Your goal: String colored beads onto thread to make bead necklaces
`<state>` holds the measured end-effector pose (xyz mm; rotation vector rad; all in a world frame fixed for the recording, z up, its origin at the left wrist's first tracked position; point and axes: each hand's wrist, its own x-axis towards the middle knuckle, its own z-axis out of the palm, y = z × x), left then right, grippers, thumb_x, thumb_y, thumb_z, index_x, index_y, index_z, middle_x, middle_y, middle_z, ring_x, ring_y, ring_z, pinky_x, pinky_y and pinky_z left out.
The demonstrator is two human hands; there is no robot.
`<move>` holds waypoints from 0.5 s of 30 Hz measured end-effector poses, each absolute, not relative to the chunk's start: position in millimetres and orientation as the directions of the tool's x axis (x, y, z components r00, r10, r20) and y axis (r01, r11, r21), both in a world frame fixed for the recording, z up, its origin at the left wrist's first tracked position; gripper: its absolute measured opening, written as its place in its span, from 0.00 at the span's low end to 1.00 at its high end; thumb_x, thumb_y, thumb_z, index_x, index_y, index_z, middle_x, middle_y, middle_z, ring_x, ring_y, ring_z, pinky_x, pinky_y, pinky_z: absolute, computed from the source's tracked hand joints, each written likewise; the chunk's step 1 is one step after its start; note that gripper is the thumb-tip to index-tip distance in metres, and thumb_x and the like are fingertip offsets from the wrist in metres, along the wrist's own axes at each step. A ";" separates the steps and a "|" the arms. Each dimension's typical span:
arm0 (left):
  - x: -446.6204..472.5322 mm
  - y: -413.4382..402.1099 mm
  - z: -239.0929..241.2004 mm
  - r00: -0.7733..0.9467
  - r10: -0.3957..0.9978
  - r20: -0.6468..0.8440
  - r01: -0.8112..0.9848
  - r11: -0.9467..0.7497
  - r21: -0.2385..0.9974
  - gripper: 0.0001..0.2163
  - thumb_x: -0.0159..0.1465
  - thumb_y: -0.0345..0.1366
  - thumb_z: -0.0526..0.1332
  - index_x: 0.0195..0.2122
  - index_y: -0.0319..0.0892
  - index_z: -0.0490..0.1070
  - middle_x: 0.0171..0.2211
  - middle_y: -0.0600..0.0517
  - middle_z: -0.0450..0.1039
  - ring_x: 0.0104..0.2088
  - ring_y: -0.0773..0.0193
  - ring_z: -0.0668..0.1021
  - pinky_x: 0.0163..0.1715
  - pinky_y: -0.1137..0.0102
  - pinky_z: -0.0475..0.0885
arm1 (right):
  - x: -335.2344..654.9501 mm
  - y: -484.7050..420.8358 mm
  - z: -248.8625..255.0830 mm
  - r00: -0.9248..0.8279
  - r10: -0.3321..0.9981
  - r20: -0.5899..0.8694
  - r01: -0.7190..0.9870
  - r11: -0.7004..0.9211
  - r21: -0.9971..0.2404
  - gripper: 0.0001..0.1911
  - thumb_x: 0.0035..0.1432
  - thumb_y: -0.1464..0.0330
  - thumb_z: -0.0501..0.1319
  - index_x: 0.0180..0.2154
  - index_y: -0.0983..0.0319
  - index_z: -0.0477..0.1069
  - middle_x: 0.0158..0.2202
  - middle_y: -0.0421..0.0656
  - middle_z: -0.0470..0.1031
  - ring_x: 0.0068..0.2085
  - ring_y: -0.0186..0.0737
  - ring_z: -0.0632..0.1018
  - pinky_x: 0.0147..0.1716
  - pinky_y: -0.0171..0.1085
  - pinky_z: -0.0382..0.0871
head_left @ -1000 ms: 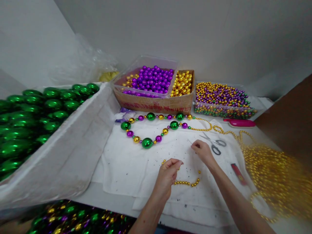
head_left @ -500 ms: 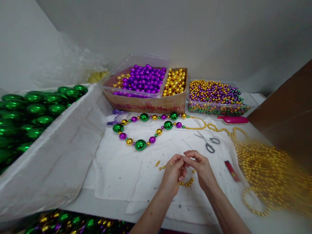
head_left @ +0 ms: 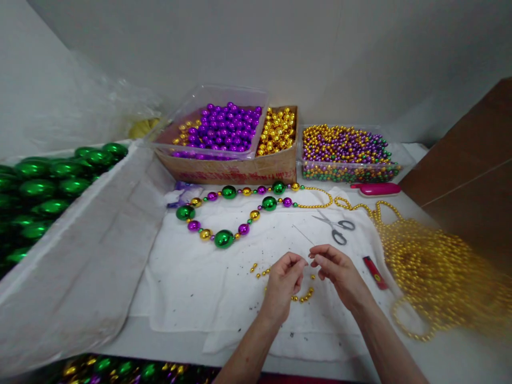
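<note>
My left hand (head_left: pixel 283 281) and my right hand (head_left: pixel 339 271) hover close together over a white cloth (head_left: pixel 200 282), both with fingertips pinched. The left pinches one end of a short gold bead strand (head_left: pixel 304 296), which curls on the cloth under the hands. The right pinches a thin needle (head_left: pixel 303 234) that points up and to the left. A few loose gold beads (head_left: pixel 256 269) lie just left of the left hand. Farther back on the cloth lies a necklace (head_left: pixel 224 238) of large green, purple and gold beads.
Scissors (head_left: pixel 336 226) and a red lighter (head_left: pixel 375 272) lie right of the hands, a heap of gold strands (head_left: pixel 432 266) beyond. At the back are a cardboard box (head_left: pixel 232 170) of purple and gold balls, a clear tub (head_left: pixel 344 146) of mixed beads and a pink object (head_left: pixel 376 189). Big green balls (head_left: pixel 48 181) fill a bin at left.
My right hand came back from near the scissors to meet the left hand, then the two drew slightly apart. The view has shifted a little to the right and down.
</note>
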<state>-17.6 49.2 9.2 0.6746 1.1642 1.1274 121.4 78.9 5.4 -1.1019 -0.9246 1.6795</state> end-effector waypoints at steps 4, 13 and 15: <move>-16.9 47.0 11.9 0.058 0.933 -0.356 -0.308 0.356 0.882 0.11 0.56 0.42 0.62 0.28 0.39 0.65 0.16 0.60 0.57 0.17 0.76 0.56 0.16 0.78 0.47 | 122.5 80.7 9.8 -0.359 0.896 -0.263 -0.241 -0.362 -0.901 0.17 0.45 0.64 0.68 0.40 0.60 0.75 0.36 0.43 0.74 0.31 0.35 0.71 0.23 0.31 0.61; -20.1 38.0 13.5 0.009 0.921 -0.390 -0.333 0.370 0.867 0.14 0.52 0.45 0.64 0.26 0.39 0.64 0.15 0.60 0.57 0.15 0.76 0.57 0.15 0.77 0.48 | 112.0 74.4 3.1 -0.332 0.903 -0.274 -0.174 -0.344 -0.923 0.12 0.45 0.60 0.67 0.25 0.61 0.72 0.21 0.38 0.67 0.20 0.30 0.61 0.18 0.32 0.54; -18.2 36.1 10.3 -0.015 0.913 -0.407 -0.337 0.379 0.862 0.13 0.51 0.44 0.64 0.25 0.39 0.65 0.14 0.59 0.58 0.14 0.75 0.58 0.15 0.76 0.49 | 112.5 72.1 3.3 -0.269 0.934 -0.235 -0.052 -0.258 -0.965 0.12 0.45 0.57 0.66 0.23 0.59 0.72 0.21 0.40 0.66 0.20 0.33 0.63 0.18 0.34 0.56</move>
